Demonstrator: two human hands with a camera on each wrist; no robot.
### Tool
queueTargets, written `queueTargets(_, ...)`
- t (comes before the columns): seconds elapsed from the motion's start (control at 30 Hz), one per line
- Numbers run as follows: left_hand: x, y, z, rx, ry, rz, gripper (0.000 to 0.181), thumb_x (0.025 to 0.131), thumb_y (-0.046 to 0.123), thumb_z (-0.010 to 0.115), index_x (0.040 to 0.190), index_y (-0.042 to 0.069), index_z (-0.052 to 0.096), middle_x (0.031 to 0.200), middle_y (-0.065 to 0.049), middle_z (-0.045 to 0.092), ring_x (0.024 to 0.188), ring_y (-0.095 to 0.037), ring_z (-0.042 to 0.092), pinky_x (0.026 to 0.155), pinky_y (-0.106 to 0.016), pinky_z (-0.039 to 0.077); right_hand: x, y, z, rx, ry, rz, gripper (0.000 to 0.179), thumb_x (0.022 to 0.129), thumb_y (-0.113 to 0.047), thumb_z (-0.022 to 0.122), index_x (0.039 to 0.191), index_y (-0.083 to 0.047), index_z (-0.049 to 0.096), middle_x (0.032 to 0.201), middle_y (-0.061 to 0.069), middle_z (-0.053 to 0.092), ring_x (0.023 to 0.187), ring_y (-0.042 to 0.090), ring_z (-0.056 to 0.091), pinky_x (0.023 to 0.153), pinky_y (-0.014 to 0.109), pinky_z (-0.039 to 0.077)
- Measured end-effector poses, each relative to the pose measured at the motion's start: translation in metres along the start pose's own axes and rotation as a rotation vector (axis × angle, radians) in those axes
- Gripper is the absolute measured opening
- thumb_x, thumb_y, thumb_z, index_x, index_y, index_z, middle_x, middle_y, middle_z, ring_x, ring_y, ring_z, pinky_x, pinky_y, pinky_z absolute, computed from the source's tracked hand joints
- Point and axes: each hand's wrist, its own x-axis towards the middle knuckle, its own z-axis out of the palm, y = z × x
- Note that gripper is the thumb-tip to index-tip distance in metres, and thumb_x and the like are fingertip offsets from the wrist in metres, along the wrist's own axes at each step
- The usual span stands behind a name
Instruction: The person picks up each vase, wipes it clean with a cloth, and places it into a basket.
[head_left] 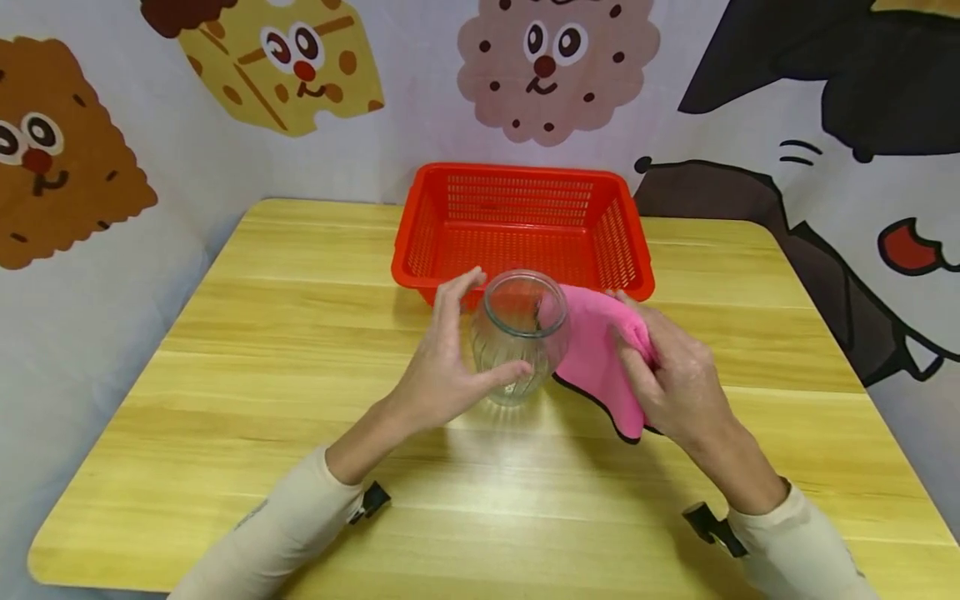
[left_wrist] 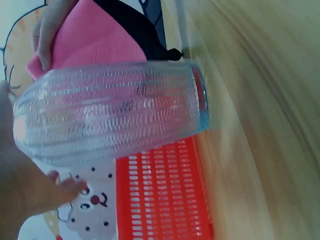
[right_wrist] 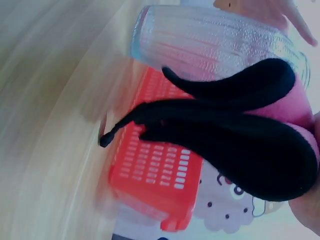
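A clear ribbed glass jar (head_left: 517,333) stands upright on the table, its round mouth facing up. My left hand (head_left: 442,367) is spread around the jar's left side. Its thumb overlaps the front of the glass in the head view, while a gap shows between the fingers and the jar in the left wrist view. A pink cloth (head_left: 592,350) with black edging hangs from my right hand (head_left: 671,367), pinched between thumb and fingers. It drapes close beside the jar's right side. The cloth's black underside (right_wrist: 240,145) faces the right wrist camera.
Behind the jar, a red perforated plastic basket (head_left: 517,242) sits at the table's far edge. The wooden table (head_left: 300,333) has light yellow grain. A cloth backdrop (head_left: 420,83) with cartoon figures rises behind and beside it.
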Motion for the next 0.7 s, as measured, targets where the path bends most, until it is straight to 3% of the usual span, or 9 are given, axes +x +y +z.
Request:
queueTargets(0.07, -0.001, -0.002, -0.004, -0.085, -0.04, 0.012, 0.098, 0.085, 0.026, 0.085, 0.161, 0.016, 0.023, 0.159, 0.0, 0.032, 0.145, -0.018, 0.032, 0.115, -0.053, 0.032, 0.004, -0.003, 0.005, 0.015, 0.043, -0.039, 0.039, 0.098, -0.019, 0.054, 0.127, 0.004, 0.068, 0.108, 0.013, 0.073, 0.064, 0.014, 0.046, 0.053, 0.016, 0.035)
queueTargets(0.13, 0.0, -0.004, -0.007, -0.138, -0.068, 0.02, 0.092, 0.088, 0.021, 0.081, 0.162, 0.016, 0.027, 0.16, 0.001, 0.033, 0.145, -0.017, 0.032, 0.116, -0.049, 0.033, 0.007, -0.007, 0.009, 0.025, 0.039, -0.064, 0.042, 0.1, -0.021, 0.052, 0.13, 0.005, 0.066, 0.115, 0.013, 0.072, 0.071, 0.016, 0.058, 0.063, 0.011, 0.045)
queueTargets(0.2, -0.001, -0.005, -0.009, -0.163, -0.079, 0.019, 0.087, 0.089, 0.02, 0.08, 0.161, 0.016, 0.031, 0.16, 0.001, 0.035, 0.144, -0.017, 0.035, 0.114, -0.046, 0.036, 0.008, -0.011, 0.013, 0.034, 0.005, -0.084, 0.044, 0.102, -0.022, 0.051, 0.134, 0.006, 0.063, 0.128, 0.013, 0.068, 0.089, 0.024, 0.068, 0.084, 0.013, 0.051)
queueTargets(0.3, 0.0, -0.005, -0.009, -0.18, -0.08, 0.029, 0.084, 0.089, 0.019, 0.082, 0.159, 0.016, 0.036, 0.158, 0.001, 0.038, 0.142, -0.02, 0.039, 0.112, -0.045, 0.039, 0.006, -0.015, 0.017, 0.035, -0.074, -0.087, 0.047, 0.106, -0.025, 0.05, 0.141, 0.006, 0.056, 0.142, 0.014, 0.058, 0.12, 0.035, 0.061, 0.107, 0.025, 0.042)
queueTargets(0.63, 0.001, -0.004, -0.011, -0.178, -0.062, 0.031, 0.085, 0.084, 0.016, 0.087, 0.156, 0.018, 0.043, 0.154, -0.001, 0.046, 0.136, -0.023, 0.048, 0.104, -0.041, 0.048, -0.002, -0.023, 0.024, -0.034, -0.106, -0.102, 0.054, 0.11, -0.035, 0.048, 0.145, 0.006, 0.05, 0.149, 0.018, 0.05, 0.124, 0.038, 0.058, 0.106, 0.033, 0.043)
queueTargets(0.7, 0.001, -0.005, -0.012, -0.177, -0.058, 0.033, 0.085, 0.083, 0.016, 0.088, 0.156, 0.017, 0.044, 0.153, -0.003, 0.048, 0.135, -0.023, 0.05, 0.103, -0.042, 0.05, -0.003, -0.023, 0.023, -0.049, -0.129, -0.095, 0.052, 0.107, -0.027, 0.057, 0.147, 0.005, 0.049, 0.149, 0.018, 0.049, 0.125, 0.038, 0.058, 0.105, 0.035, 0.044)
